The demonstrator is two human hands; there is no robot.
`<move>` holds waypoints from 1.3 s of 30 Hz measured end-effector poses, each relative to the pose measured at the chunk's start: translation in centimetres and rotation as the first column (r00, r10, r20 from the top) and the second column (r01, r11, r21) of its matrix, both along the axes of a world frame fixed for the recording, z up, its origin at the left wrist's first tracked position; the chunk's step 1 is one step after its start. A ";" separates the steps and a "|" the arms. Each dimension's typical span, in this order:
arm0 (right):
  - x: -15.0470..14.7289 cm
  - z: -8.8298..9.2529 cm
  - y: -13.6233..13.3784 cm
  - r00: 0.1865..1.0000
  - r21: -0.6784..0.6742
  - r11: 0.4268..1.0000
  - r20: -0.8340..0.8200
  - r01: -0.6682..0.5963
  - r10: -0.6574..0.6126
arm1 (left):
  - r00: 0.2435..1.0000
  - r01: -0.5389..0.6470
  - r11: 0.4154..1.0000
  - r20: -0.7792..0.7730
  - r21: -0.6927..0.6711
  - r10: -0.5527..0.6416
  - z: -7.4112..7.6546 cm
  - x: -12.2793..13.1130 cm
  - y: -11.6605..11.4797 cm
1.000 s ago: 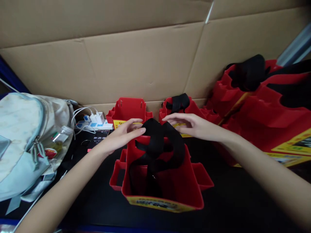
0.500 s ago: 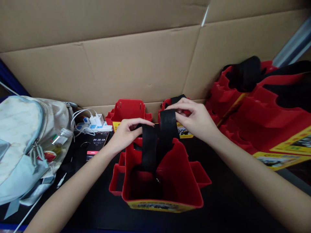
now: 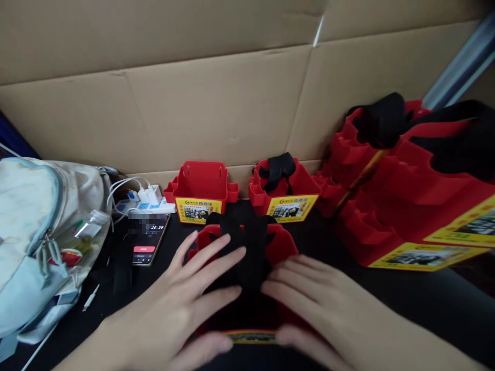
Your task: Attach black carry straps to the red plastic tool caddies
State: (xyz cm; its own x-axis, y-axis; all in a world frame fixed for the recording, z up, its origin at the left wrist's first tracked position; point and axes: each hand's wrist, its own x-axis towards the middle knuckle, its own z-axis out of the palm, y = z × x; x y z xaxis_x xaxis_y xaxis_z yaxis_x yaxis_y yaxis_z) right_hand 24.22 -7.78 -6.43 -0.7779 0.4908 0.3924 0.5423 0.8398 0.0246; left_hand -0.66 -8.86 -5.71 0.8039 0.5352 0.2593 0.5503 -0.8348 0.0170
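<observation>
In front of me stands a red plastic box (image 3: 284,238) with a black webbing strap (image 3: 249,252) looped at its far wall. My left hand (image 3: 189,304) lies over the box's left side, fingers spread and thumb close to the near rim. Over the right side is my right hand (image 3: 315,291), its fingers stretched toward the strap and its thumb apart. Both hands hide much of the box's sides and opening. Whether they press on its rim I cannot tell.
Behind are a red box without a visible strap (image 3: 204,180) and a strapped red box (image 3: 305,178). Stacked red boxes (image 3: 425,180) stand right. To the left lie a phone (image 3: 154,237), a power strip (image 3: 166,205) and a backpack (image 3: 27,216). Cardboard (image 3: 216,113) forms the back wall.
Both hands have let go of the strap and come down and nearer, over the box's sides. The strap now hangs at the far wall. The view has shifted slightly.
</observation>
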 end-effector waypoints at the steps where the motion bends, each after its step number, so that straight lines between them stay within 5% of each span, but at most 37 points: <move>1: -0.2 -0.5 -0.7 0.999 0.022 1.000 -0.038 0.018 -0.017 | 0.999 0.022 0.999 0.027 0.027 -0.022 -0.7 -0.2 -0.4; 4: -0.5 -2.1 -2.1 0.997 0.046 0.998 -0.065 0.036 -0.033 | 0.988 0.056 0.989 0.135 0.135 -0.074 -3.5 -0.8 -1.0; 7: 0.5 -1.6 -1.5 0.994 0.004 0.999 -0.104 0.037 -0.037 | 0.959 -0.043 0.968 0.281 0.245 -0.029 -5.5 -1.1 -1.1; 12: 5.0 4.5 2.1 0.951 -0.044 0.989 -0.273 0.141 -0.148 | 0.839 -0.276 0.919 0.537 0.281 0.088 -6.1 -1.3 0.4; 15: 7.3 8.0 5.0 0.917 -0.007 0.966 -0.313 0.259 -0.248 | 0.887 -0.246 0.957 0.432 0.152 0.160 -7.0 -0.9 2.3; 18: 8.3 9.5 8.3 0.907 0.064 0.933 -0.267 0.354 -0.326 | 0.938 -0.213 0.976 0.289 0.041 0.192 -9.4 -0.7 4.2; 24: 9.3 8.0 14.4 0.928 0.185 0.912 -0.156 0.365 -0.340 | 0.957 -0.163 0.981 0.227 -0.103 0.183 -13.9 -1.3 5.6; 31: 10.9 6.3 16.3 0.930 0.084 0.936 -0.172 0.342 -0.325 | 0.948 -0.175 0.969 0.235 -0.174 0.214 -14.0 -1.3 5.9; 39: 11.1 5.9 16.2 0.936 0.132 0.936 -0.187 0.325 -0.299 | 0.956 -0.191 0.956 0.180 -0.221 0.232 -14.4 -1.4 5.9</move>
State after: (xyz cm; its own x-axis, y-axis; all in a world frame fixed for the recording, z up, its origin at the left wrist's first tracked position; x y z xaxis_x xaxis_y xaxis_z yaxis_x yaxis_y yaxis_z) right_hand 35.32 8.39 -0.55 -0.5151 0.6201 0.5917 0.7842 0.6196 0.0333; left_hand -2.05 -2.97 -20.08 0.6087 0.7443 0.2747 0.6813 -0.6678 0.2997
